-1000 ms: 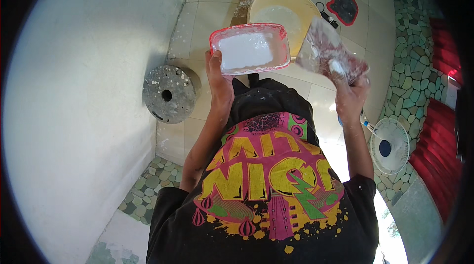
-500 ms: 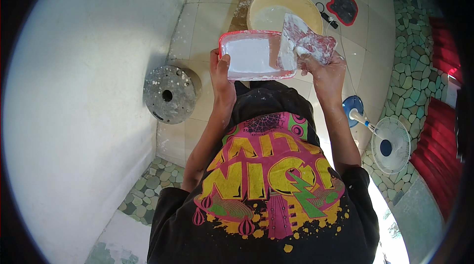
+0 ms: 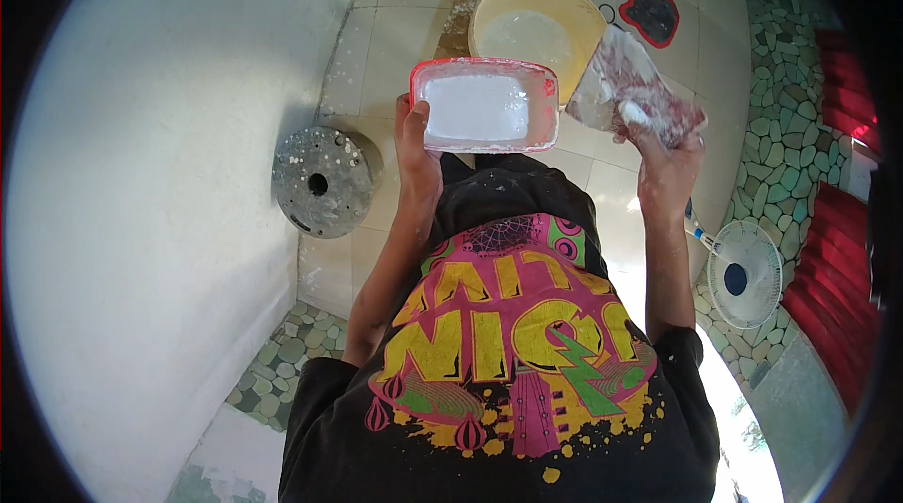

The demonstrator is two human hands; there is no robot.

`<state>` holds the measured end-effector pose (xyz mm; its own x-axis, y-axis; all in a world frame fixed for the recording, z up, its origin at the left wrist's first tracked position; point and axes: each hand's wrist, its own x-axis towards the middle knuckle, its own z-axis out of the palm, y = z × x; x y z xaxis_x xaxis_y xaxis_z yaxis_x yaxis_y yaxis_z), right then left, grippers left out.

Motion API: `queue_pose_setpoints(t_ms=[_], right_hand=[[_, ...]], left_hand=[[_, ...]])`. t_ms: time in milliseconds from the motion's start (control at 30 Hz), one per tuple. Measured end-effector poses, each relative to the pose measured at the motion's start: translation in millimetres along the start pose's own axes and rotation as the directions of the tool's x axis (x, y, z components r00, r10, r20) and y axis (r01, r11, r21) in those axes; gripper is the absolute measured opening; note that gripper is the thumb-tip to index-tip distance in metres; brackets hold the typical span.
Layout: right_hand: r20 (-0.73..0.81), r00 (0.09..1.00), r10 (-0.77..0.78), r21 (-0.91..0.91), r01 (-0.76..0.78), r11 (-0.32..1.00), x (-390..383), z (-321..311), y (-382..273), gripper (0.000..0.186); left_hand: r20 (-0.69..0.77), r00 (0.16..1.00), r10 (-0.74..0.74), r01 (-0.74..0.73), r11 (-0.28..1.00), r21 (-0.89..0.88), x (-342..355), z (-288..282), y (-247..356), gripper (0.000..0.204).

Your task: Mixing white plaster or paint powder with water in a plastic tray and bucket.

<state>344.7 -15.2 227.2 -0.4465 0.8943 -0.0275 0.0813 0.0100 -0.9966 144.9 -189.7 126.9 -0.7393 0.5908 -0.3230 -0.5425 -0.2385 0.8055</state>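
White wall (image 3: 169,174) beside tiled floor (image 3: 400,56)

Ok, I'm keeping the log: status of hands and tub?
Left hand grips tub, white mix inside. Right hand holds smeared flat piece beside tub. Bucket beyond tub.

Your red-rimmed rectangular tub (image 3: 546,116) looks like plastic, its walls smeared and uneven, while the white paste (image 3: 475,108) inside is smooth and wet-glossy. Your flat reddish-and-white scraper (image 3: 628,80) has a streaky, caked surface. The round cream basin (image 3: 585,38) looks like smooth plastic, the pale floor tiles (image 3: 400,61) glossy, the greenish pebble strip (image 3: 781,150) bumpy stone; your black printed T-shirt (image 3: 527,334) is matt cloth.
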Motion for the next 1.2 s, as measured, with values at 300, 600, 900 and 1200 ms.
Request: queue_pose_setpoints(t_ms=[300, 600, 900, 1200], right_hand=[[0.864, 0.407, -0.296, -0.348, 0.908, 0.235, 8.2, -3.5, 11.8, 0.043], [0.879, 0.355, -0.317, -0.224, 0.896, 0.384, 11.2, -16.3, 17.3, 0.044], [0.826, 0.358, -0.436, -0.19, 0.904, 0.382, 3.1, -18.5, 20.2, 0.039], [0.819, 0.398, -0.414, -0.305, 0.912, 0.273, -0.6, -25.7, 15.2, 0.031]], left_hand=[[0.008, 0.992, -0.127, 0.127, 0.99, -0.056, 8.4, -3.3, 22.4, 0.04], [0.101, 0.971, -0.218, 0.226, 0.971, -0.083, 4.7, -0.4, 39.6, 0.054], [0.059, 0.951, -0.303, 0.307, 0.947, -0.094, 10.8, -8.3, 31.6, 0.056], [0.125, 0.962, -0.241, 0.261, 0.948, -0.183, 13.6, -12.9, 48.8, 0.055]])
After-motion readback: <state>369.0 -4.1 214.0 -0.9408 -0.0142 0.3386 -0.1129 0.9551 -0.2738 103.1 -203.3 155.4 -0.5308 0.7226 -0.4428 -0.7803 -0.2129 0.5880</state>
